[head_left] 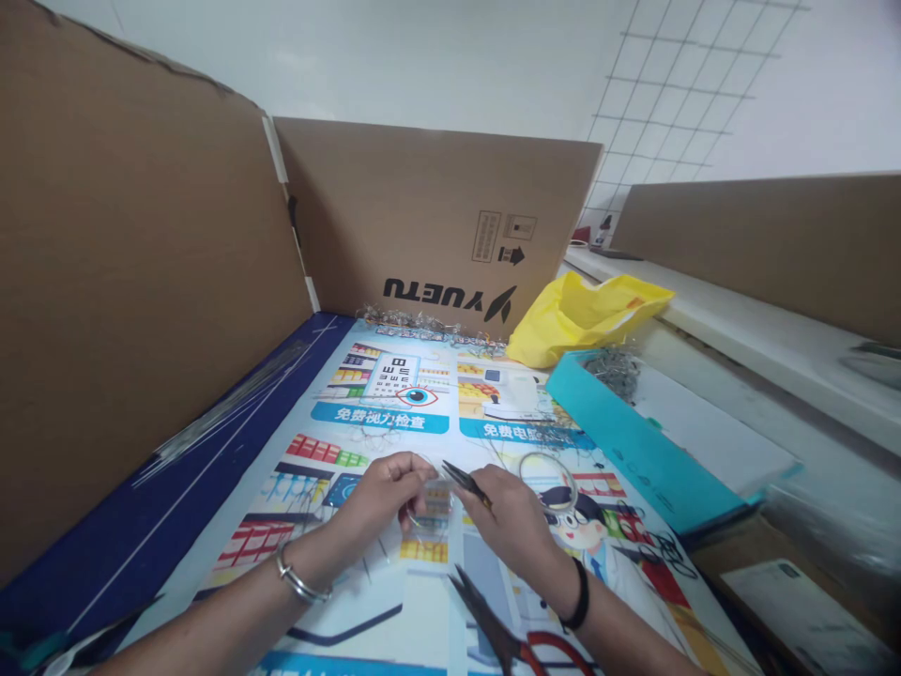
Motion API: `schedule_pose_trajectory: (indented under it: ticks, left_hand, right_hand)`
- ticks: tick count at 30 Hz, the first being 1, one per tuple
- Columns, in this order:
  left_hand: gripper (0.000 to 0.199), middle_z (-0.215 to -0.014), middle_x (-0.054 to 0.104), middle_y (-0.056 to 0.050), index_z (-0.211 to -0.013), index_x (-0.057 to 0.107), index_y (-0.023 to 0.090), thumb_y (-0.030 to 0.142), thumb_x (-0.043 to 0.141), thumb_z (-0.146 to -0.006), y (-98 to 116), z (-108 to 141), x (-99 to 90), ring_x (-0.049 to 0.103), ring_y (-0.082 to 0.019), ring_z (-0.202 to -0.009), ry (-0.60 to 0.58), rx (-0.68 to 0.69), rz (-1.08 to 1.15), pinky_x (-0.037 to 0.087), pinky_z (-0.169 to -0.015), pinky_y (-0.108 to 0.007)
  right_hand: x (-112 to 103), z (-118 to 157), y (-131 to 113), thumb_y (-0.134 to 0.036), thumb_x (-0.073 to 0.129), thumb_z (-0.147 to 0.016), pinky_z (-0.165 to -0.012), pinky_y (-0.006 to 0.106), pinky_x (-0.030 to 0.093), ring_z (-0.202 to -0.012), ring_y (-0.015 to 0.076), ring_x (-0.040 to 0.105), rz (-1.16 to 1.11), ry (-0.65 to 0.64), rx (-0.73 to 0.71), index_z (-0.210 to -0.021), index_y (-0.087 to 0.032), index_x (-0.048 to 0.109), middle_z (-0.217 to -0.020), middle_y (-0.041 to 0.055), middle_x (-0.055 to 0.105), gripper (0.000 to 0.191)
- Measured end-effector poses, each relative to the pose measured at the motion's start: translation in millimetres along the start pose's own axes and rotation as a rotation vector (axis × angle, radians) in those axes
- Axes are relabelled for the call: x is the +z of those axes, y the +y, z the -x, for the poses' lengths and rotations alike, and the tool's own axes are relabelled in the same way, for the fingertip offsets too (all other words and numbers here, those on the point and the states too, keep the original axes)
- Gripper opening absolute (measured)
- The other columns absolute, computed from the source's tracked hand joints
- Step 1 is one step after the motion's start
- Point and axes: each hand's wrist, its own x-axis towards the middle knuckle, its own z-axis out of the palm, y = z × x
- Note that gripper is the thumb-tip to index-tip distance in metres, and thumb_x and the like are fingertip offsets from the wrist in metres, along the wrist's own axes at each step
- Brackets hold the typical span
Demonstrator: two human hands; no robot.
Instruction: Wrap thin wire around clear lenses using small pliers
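Note:
My left hand (394, 488), with a silver bangle at the wrist, is closed in a pinch on a thin wire, which curves faintly below the fingers. My right hand (511, 516), wearing a black band, is wrapped round small needle-nose pliers (465, 483). Their tips point left and come close to my left fingertips; whether they touch the wire I cannot tell. Beneath my right hand lie larger pliers (493, 624) with red handles. A coil of pale wire (549, 482) rests just beyond the right hand.
Cardboard panels (436, 225) wall the left and back. Tangled wire pieces (422, 321) line the back edge. Straight wires (225, 408) lie at left. On the right are a yellow bag (584, 319), a turquoise box (633, 451) holding wire bits, and black loops (672, 554).

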Motion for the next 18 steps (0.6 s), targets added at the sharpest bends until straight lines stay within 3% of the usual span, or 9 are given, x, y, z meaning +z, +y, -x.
schedule_pose_trajectory:
  ticks: [8,18]
  left_hand:
    - [0.011,-0.045,0.052,0.005,-0.069,0.056,0.016,0.027,0.054,-0.069,-2.5,-1.4,1.2,0.042,-0.007,-0.036,0.045,0.001,-0.103,0.038,-0.036,-0.017]
    - [0.011,-0.048,0.054,0.004,-0.07,0.057,0.016,0.026,0.053,-0.069,1.0,-2.6,-3.8,0.045,-0.008,-0.037,0.048,0.032,-0.071,0.037,-0.037,-0.018]
  right_hand:
    - [-2.9,-1.3,-3.5,-0.035,0.05,-0.086,-0.067,0.025,0.032,-0.072,0.0151,0.053,0.085,-0.007,-0.041,-0.074,-0.018,0.059,-0.074,0.0015,0.058,0.023]
    - [-4.7,-2.3,-2.9,-0.036,0.046,-0.088,-0.06,0.021,0.034,-0.067,0.0118,0.053,-0.091,-0.058,0.004,-0.071,-0.018,0.056,-0.07,-0.0007,0.057,0.026]
